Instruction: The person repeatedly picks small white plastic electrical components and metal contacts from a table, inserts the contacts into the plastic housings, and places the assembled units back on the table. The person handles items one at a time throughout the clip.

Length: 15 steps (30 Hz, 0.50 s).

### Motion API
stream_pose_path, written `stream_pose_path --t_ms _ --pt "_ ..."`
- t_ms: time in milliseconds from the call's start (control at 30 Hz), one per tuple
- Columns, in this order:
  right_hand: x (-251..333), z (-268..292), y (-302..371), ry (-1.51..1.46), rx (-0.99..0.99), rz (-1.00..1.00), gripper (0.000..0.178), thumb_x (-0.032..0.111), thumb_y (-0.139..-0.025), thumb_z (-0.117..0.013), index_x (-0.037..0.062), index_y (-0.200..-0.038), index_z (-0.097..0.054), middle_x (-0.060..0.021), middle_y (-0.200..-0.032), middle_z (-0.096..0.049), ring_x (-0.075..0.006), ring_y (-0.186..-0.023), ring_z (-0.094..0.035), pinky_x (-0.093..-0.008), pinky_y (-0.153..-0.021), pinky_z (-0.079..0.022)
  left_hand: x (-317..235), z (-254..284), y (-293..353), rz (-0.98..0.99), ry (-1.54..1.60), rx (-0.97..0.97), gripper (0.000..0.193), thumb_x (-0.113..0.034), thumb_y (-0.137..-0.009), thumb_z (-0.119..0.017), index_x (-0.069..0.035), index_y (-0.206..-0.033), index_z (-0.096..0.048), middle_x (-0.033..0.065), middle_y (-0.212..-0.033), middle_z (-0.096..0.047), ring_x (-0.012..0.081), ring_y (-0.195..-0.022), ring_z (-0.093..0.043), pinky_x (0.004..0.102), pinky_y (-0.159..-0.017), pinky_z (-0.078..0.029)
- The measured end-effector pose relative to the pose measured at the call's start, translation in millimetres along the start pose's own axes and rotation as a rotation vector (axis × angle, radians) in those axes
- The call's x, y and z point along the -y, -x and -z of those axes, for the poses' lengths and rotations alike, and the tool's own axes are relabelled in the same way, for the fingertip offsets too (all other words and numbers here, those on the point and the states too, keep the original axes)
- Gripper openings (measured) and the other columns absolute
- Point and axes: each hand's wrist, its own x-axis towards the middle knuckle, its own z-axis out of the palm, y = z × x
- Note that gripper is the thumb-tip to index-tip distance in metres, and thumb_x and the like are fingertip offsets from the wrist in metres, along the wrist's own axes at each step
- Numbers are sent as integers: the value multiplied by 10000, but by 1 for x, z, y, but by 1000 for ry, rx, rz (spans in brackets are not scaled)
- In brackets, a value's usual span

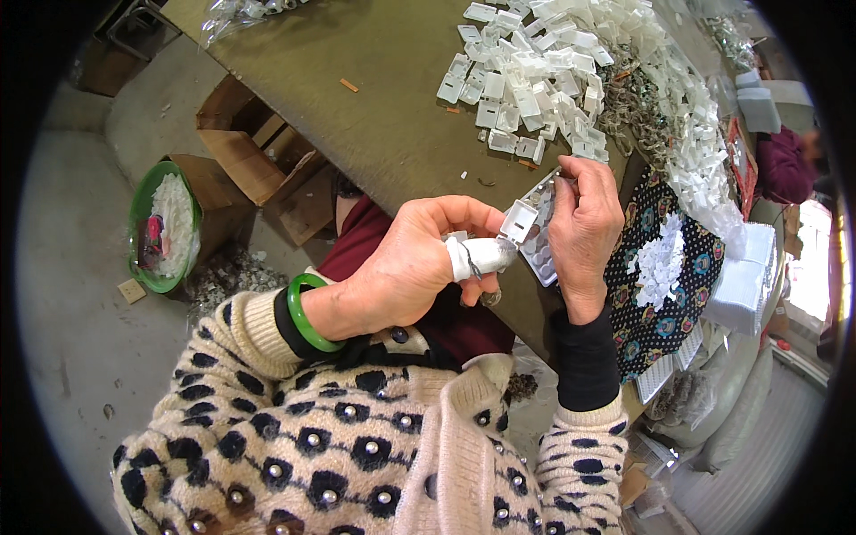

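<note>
My left hand, with a green bangle at its wrist, pinches a small white plastic case between its fingers. One of its digits is wrapped in white tape tied with a dark band. Close beside it, my right hand grips a flat whitish tray with rounded cells along its face. The case sits against the near side of the tray, and I cannot tell whether the two are touching. Both hands are above the table's near edge.
Small white plastic cases lie heaped on the green table, next to dark metal pieces. White bits lie on a patterned cloth at right. On the left are an open cardboard box and a green basin.
</note>
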Motion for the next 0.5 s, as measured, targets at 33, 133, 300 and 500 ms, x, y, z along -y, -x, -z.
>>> stream_pose_path --t_ms 33,133,300,500 --pt "-1 0 0 3 1 26 223 -87 -767 -630 -2 -973 -643 -139 -965 -638 -318 -896 -628 -383 -793 -504 0 -1 0 -15 16 11 262 -85 -908 -669 61 -1119 -615 153 -958 -683 183 -682 -675 252 -508 -529" --pt "3 6 -2 -48 -5 37 200 -95 -771 -626 -4 -947 -652 -133 -942 -642 -295 -863 -636 -357 -769 -509 0 -1 0 -34 59 48 303 -94 -931 -641 52 -1193 -597 199 -1094 -670 247 -825 -711 269 -565 -582" --pt "25 31 12 -344 -80 -101 165 -92 -813 -627 -16 -956 -661 -104 -915 -653 -209 -806 -635 -293 -732 -502 -2 1 -2 -72 117 151 304 -81 -956 -597 23 -1242 -584 228 -1201 -637 291 -953 -708 274 -598 -602" --pt "60 36 45 -523 -147 -58 176 -103 -799 -680 -37 -961 -667 -131 -930 -662 -210 -806 -626 -289 -728 -503 5 0 1 -45 161 146 278 -94 -958 -600 23 -1210 -598 209 -1142 -659 299 -944 -712 267 -581 -598"
